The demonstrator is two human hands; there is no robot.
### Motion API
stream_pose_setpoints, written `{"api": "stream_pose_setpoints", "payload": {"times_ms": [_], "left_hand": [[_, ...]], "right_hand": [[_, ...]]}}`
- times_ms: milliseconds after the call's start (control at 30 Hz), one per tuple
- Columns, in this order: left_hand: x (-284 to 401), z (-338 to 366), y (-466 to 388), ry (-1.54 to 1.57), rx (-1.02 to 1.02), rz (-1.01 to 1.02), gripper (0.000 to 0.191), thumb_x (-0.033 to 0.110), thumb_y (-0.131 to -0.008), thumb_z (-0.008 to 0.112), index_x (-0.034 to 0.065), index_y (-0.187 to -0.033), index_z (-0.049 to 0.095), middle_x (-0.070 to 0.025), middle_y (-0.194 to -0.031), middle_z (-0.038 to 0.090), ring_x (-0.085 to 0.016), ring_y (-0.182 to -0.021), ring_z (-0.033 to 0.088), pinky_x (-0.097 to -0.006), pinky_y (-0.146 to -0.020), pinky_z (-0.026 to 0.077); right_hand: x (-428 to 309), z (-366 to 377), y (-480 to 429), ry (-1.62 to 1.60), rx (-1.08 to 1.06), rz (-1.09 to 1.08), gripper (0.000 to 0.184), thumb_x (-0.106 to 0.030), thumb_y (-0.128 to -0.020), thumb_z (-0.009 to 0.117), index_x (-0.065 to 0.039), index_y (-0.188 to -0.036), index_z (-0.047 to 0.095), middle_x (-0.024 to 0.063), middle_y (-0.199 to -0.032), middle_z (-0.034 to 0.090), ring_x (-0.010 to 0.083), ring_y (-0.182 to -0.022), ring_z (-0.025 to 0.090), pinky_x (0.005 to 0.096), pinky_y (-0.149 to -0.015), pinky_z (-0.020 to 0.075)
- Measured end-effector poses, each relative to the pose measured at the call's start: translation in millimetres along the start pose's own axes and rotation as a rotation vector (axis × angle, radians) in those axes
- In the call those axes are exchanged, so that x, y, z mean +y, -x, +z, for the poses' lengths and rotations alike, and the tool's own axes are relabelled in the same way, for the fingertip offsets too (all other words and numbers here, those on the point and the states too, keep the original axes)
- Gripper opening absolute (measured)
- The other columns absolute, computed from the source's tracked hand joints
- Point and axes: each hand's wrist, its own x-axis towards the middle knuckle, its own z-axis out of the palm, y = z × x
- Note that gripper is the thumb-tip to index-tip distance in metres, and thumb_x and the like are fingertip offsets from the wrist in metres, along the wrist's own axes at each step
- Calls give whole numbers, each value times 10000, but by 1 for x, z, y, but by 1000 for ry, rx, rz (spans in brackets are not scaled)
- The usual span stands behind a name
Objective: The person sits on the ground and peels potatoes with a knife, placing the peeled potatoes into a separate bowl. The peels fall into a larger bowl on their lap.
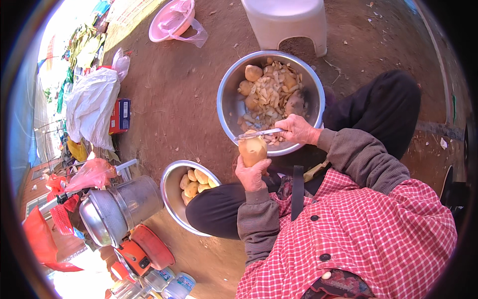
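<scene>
In my left hand (253, 172) is a potato (252, 151), gripped at its lower end and partly peeled, with pale flesh showing near the top. My right hand (297, 129) grips a metal peeler (261, 133), whose blade lies across the potato's upper end. Both hands are at the near rim of a large steel basin (223, 108). Inside it are heaped peelings (274, 88) and several unpeeled potatoes (254, 73). A smaller steel basin (167, 190) beside my left knee holds several peeled potatoes (191, 189); my leg hides part of it.
A white plastic stool (285, 22) stands just beyond the large basin. Farther left is a pink basin (154, 28) with a plastic bag. Along the left lie a white sack (93, 106), a box (120, 116), a metal pot (138, 202), a red container (153, 246) and plastic jars (179, 286).
</scene>
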Motion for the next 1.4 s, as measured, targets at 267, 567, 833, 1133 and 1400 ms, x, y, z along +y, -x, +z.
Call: {"api": "stream_pose_setpoints", "payload": {"times_ms": [267,567,833,1133,1400], "left_hand": [[9,1,10,236,-106,11,657,-110,-649,754,18,-1252,527,-116,-953,671,-217,-681,675,-278,-477,522],[3,-7,4,404,-220,-115,612,-113,-671,709,3,-1241,515,-148,-955,666,-288,-701,688,-317,-473,526],[0,10,7,84,-198,242,746,-126,-646,779,-6,-1320,483,-131,-1148,638,-241,-975,673,-328,-784,579],[5,15,4,163,-420,-167,654,-27,-681,782,27,-1275,515,-87,-1005,665,-196,-855,686,-257,-622,559],[-2,2,-5,139,-178,-47,574,-42,-679,739,-13,-1215,536,-157,-957,677,-258,-787,702,-362,-582,602]], "right_hand": [[32,-6,-4,-57,36,269,270,-233,-895,656,-19,-741,595,179,-661,602,332,-579,538,398,-548,440],[-7,-15,-6,-15,53,-80,237,-247,-874,650,-51,-749,603,159,-638,572,333,-615,628,437,-565,455],[-3,-12,-16,-852,-66,467,232,-234,-979,560,-48,-919,685,88,-684,688,114,-484,564,253,-442,400],[-33,-2,-12,-949,-52,427,233,-226,-998,561,-30,-902,645,-24,-654,580,22,-528,491,191,-465,389],[-30,-28,-8,-595,-288,244,189,-173,-974,590,-12,-892,645,2,-653,626,55,-550,570,224,-497,469]]}}
